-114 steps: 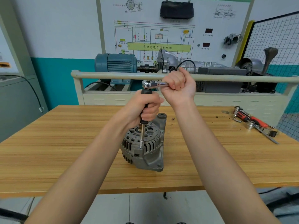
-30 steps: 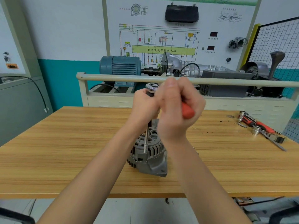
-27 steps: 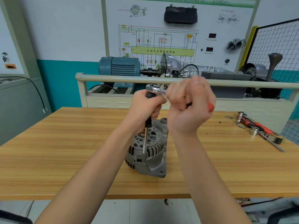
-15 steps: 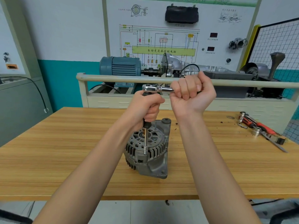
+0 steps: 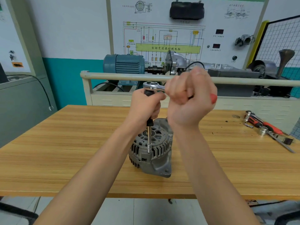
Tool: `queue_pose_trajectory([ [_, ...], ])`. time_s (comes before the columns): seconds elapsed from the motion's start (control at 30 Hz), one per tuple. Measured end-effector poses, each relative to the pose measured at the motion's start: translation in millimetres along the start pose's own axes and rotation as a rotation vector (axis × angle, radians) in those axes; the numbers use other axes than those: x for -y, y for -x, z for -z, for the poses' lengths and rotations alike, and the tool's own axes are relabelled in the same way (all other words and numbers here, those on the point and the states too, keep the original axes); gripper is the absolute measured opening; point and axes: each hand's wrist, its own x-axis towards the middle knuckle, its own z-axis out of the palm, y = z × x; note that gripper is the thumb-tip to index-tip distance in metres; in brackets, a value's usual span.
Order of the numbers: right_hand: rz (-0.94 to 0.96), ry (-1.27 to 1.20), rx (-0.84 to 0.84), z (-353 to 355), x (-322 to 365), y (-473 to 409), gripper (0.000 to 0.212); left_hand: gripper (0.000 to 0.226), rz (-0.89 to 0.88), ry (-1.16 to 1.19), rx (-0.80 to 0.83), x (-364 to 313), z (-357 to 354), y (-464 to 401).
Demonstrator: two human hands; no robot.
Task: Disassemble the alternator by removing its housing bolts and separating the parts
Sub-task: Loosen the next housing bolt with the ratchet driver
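Note:
A grey alternator (image 5: 152, 153) stands on the wooden table (image 5: 65, 143), vented face up. A long extension bar (image 5: 149, 138) rises upright from a bolt on its front housing to a chrome ratchet head (image 5: 151, 86). My left hand (image 5: 145, 106) grips the black upper part of the bar just under the ratchet head. My right hand (image 5: 190, 98) is curled round the ratchet's handle, whose red end (image 5: 213, 98) pokes out on the right. The bolt itself is hidden under the socket.
Loose tools (image 5: 266, 129) with red grips and a socket lie at the table's right end. A beige rail (image 5: 123, 77) and a training bench with a blue motor (image 5: 123, 64) stand behind the table. A wire-mesh panel (image 5: 282, 38) is at the far right.
My right hand has swung the ratchet handle from pointing right, level with the rail, back toward me and lower. My left hand keeps hold of the bar; the alternator has not moved.

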Motion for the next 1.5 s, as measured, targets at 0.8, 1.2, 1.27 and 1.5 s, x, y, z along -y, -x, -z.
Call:
queue_pose_trajectory([
  [0.8,0.212,0.240,-0.076,-2.9,3.0,11.2,0.033,0.043,0.002,-0.120,-0.148,-4.3,-17.1,2.4],
  [1.2,-0.139,-0.113,-0.173,20.2,11.0,-13.4,0.052,0.042,0.020,-0.051,0.011,-2.5,-4.7,0.9],
  [1.27,-0.281,-0.261,-0.225,32.1,9.4,-21.9,0.057,0.042,0.040,-0.014,0.123,-4.6,2.4,-1.6],
  [1.5,-0.538,-0.758,-0.413,65.7,-7.0,-34.5,0.049,0.044,0.124,0.033,0.444,-7.9,3.4,-4.3],
])
